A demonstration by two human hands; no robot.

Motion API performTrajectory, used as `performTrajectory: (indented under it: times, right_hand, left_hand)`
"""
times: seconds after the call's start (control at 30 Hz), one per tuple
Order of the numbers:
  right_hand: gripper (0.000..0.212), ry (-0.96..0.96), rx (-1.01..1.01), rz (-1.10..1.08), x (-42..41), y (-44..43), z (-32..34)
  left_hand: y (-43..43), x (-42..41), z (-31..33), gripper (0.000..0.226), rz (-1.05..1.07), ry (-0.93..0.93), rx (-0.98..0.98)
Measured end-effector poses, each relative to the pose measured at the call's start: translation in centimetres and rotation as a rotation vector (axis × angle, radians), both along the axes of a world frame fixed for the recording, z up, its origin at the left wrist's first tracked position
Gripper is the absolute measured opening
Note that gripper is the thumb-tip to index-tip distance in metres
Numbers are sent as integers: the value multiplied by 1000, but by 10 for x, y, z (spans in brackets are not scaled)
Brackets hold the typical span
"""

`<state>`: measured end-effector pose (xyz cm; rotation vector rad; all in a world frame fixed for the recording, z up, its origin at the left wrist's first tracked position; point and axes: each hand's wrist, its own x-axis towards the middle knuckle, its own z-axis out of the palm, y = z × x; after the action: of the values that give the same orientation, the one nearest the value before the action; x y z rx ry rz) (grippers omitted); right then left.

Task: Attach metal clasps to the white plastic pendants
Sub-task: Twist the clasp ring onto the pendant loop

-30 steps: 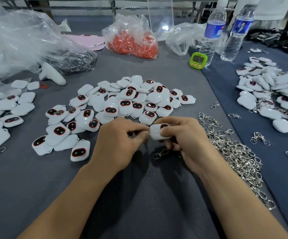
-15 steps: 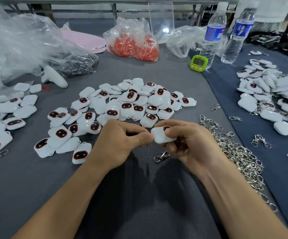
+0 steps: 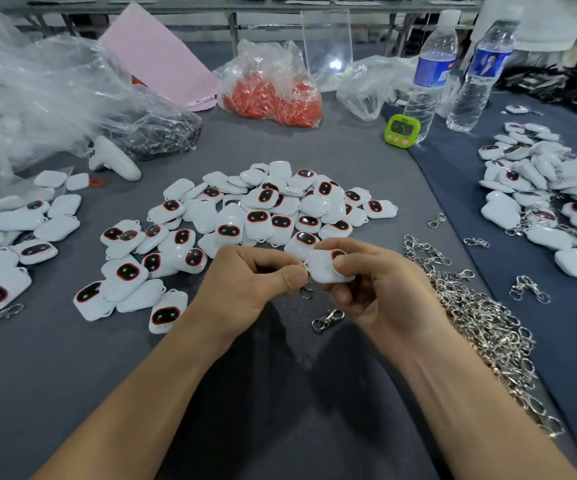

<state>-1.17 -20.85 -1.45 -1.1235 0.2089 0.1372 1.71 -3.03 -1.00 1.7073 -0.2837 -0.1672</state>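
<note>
Evidently light and rigid, the pendant [image 3: 325, 271] is gripped by its body in the right hand [image 3: 380, 292]; the left hand [image 3: 249, 285] pinches the small, likely slippery clasp [image 3: 306, 292].

We now see a metal clasp [image 3: 306, 292] dangling between the left grip [image 3: 245, 285] and the pendant [image 3: 323, 271]; earlier none shows there.

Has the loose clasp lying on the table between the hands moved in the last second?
No. The loose clasp lies as far right of the nearest pendant as before; only the camera shifted.
</note>
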Motion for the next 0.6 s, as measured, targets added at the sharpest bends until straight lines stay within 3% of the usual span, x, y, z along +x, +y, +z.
performTrajectory:
  times: [0.07,0.17,0.23,0.27,0.33,0.4,0.47,0.53,0.6]
  right_hand:
    - [29,5,-82,-31,0,2,-1]
    - [27,-50,-253,-67,-1,11,-1]
    - [27,-59,-274,-95,-1,14,0]
    - [27,-43,-244,-100,0,13,0]
    - [28,9,-138,-88,1,10,3]
    - [28,56,-31,-65,2,7,4]
    - [28,82,42,-45,2,6,4]
    - [28,80,41,-43,1,5,4]
    - [27,59,-15,-63,2,5,4]
  left_hand:
    - [4,1,-1,13,43,-238,266]
    - [4,0,-4,5,51,-727,748]
    - [2,-2,-10,4,80,-822,805]
    - [1,-4,-9,5,115,-764,719]
    - [0,-5,-4,11,186,-473,415]
    - [-2,-3,-3,15,114,-157,180]
    - [-5,-3,-5,12,23,22,59]
    - [-7,-3,-4,9,-2,84,-20]
    - [-6,-3,-5,10,72,-8,50]
